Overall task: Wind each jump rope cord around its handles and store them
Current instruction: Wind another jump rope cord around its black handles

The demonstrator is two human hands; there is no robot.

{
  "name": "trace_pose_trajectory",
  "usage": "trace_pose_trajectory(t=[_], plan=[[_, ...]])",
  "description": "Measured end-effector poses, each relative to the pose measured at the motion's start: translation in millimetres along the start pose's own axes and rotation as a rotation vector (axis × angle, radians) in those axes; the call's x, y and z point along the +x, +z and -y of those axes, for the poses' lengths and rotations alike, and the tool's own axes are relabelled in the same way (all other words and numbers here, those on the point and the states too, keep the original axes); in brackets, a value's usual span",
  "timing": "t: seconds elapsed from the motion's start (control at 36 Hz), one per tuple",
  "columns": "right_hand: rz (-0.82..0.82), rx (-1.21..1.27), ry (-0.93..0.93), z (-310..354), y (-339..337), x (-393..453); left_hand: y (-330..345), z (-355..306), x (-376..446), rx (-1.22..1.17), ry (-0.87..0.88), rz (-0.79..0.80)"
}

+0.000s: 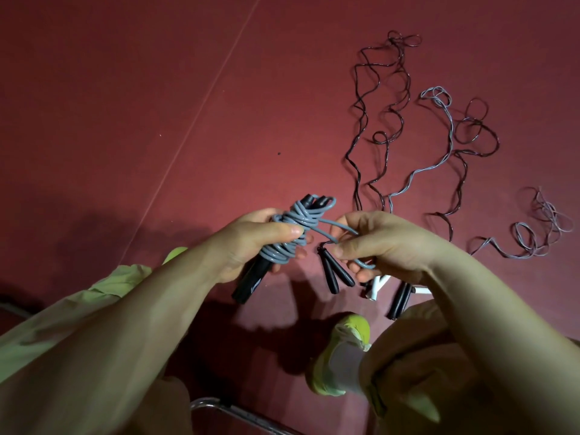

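My left hand (251, 243) grips a pair of black handles (251, 284) with a grey cord (295, 221) wound in several turns around them. My right hand (379, 243) pinches the loose end of that grey cord (339, 229) just to the right of the bundle. On the red floor lie other jump ropes: a dark cord (373, 120) with black handles (335, 274), a light grey cord (445, 146) with white handles (376, 285), another dark cord (477, 133) with black handles (398, 301), and a thin tangled cord (539, 227) at the right.
The red floor (157, 105) has a pale seam line (201, 111) running diagonally. My yellow-green shoes (345, 350) and light trousers (94, 309) are below my arms. A metal chair frame (226, 409) shows at the bottom edge.
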State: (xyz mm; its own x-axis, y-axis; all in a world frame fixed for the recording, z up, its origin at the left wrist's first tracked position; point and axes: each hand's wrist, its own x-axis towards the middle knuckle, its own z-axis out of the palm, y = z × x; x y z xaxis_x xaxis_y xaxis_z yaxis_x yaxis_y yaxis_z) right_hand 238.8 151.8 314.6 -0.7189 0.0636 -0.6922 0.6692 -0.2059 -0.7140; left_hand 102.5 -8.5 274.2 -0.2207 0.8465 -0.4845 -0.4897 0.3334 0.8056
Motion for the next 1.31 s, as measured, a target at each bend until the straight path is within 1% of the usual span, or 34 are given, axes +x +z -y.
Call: trace_pose_trajectory(t=[0.11,0.19,0.28,0.39,0.44,0.53,0.61,0.69,0.81,0.89,1.08,1.19,1.25,1.31], plan=[[-0.03,-0.127,0.02,1,-2,-4,0,-1,-1,0.057,-0.008,-0.055],[-0.112,-0.074,-0.012,2,-2,-3,0,-4,-1,0.034,0.037,-0.135],[-0.234,0.038,-0.14,1,-3,1,-1,-6,2,-0.003,0.065,-0.222],[-0.278,0.04,-0.316,-5,0,6,0,-5,2,-0.006,0.071,-0.226],[-0.287,-0.017,-0.406,-6,3,8,2,-5,3,-0.014,0.058,-0.245],[-0.325,-0.175,-0.526,-7,5,9,5,-5,4,-0.009,0.02,-0.266],[-0.305,-0.322,-0.621,-9,6,8,9,-3,3,0.0,-0.037,-0.248],[-0.294,-0.348,-0.698,-11,9,7,13,-2,4,-0.045,-0.067,-0.224],[-0.293,-0.188,-0.699,-10,15,7,14,-8,3,-0.24,-0.109,-0.168],[-0.323,-0.098,-0.69,-10,17,9,14,-6,2,-0.273,-0.081,-0.137],[-0.355,0.125,-0.642,-7,20,11,7,0,1,-0.169,0.01,-0.089],[-0.391,0.166,-0.607,-5,20,12,7,-1,2,-0.083,0.055,-0.079],[-0.414,0.204,-0.566,-6,21,13,7,1,3,-0.019,0.082,-0.08],[-0.429,0.237,-0.485,-8,22,14,6,3,4,0.095,0.103,-0.107]])
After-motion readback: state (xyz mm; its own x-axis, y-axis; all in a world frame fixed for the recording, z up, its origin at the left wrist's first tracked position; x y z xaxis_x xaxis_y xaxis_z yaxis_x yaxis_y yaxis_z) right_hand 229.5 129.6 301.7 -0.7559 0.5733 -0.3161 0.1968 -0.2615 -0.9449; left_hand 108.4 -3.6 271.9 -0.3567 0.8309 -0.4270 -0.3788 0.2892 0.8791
